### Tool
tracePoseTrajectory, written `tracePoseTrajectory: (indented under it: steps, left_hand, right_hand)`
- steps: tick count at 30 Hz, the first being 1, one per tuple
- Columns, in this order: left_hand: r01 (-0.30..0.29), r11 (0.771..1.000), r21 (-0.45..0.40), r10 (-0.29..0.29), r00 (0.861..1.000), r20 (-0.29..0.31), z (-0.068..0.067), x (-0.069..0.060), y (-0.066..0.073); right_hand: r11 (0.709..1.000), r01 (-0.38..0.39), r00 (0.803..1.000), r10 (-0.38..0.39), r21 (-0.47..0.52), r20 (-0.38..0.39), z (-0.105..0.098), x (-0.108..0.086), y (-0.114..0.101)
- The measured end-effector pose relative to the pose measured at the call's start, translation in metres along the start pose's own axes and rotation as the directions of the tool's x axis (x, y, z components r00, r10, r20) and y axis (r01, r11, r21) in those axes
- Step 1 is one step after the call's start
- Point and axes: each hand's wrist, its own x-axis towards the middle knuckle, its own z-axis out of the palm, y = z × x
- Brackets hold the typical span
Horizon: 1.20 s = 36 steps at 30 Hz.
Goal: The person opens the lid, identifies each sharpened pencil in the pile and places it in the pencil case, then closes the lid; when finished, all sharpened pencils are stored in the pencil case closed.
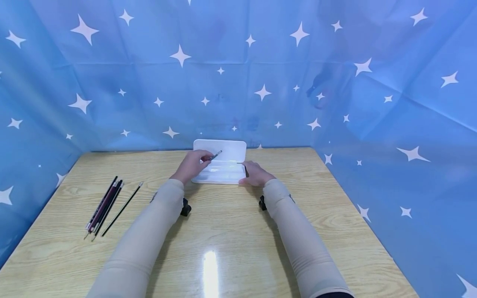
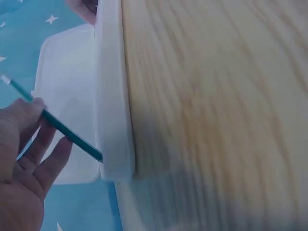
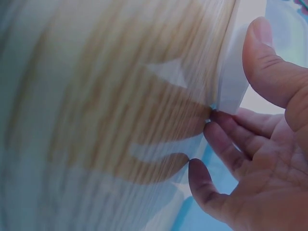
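One slim green wooden-looking pencil (image 2: pixel 84 145) pinched at a shallow white plastic-looking box (image 1: pixel 220 179)

The pencil is pinched between thumb and fingers in the left grip (image 1: pixel 191 166); its pale-tipped end is tilted up, and its other end is hidden behind the near wall of the box. By this slant, it seems, the fingers are kept above the rim. The right grip (image 1: pixel 256 174) is placed at the box's right end, probably so that sliding is prevented; whether the end is grasped or merely touched cannot be told. On the pale wood-grain worktop (image 1: pixel 223 223), the box is set near the far edge, its flat white lid (image 1: pixel 232 150) folded back, so the near side is left unblocked. Well to the left, several slim dark pencils (image 1: pixel 107 209) are bunched roughly parallel, presumably for easy reach.
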Motion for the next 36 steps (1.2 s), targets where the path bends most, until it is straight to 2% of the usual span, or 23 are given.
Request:
tracePoseTrajectory:
  steps: [5,12,18,23,27,36]
  left_hand:
    - [0.005,0.995,0.098,-0.011,0.998,0.063,0.007,0.008,0.006]
    - [-0.015,0.973,0.229,-0.020,0.989,0.149,0.013,0.015,0.017]
    - [-0.046,0.953,0.299,-0.007,0.985,0.173,0.017,0.017,0.019]
    - [-0.039,0.950,0.309,-0.024,0.980,0.195,0.021,0.014,0.016]
    - [-0.055,0.950,0.308,-0.006,0.981,0.194,0.021,0.011,0.013]
    - [-0.071,0.969,0.236,0.028,0.983,0.183,0.001,0.002,0.006]
  right_hand:
    - [1.000,-0.005,1.000,0.005,-0.015,-0.001,0.000,0.002,0.000]
    - [1.000,-0.013,1.000,0.013,-0.011,-0.009,-0.003,0.002,-0.001]
    - [1.000,-0.006,1.000,0.006,-0.011,-0.020,-0.002,0.002,-0.001]
    - [1.000,0.000,1.000,0.000,-0.009,-0.002,0.002,0.002,-0.001]
    - [1.000,0.013,1.000,-0.013,0.008,0.000,0.003,0.001,-0.001]
    - [1.000,0.028,1.000,-0.028,-0.011,0.000,0.000,0.002,0.001]
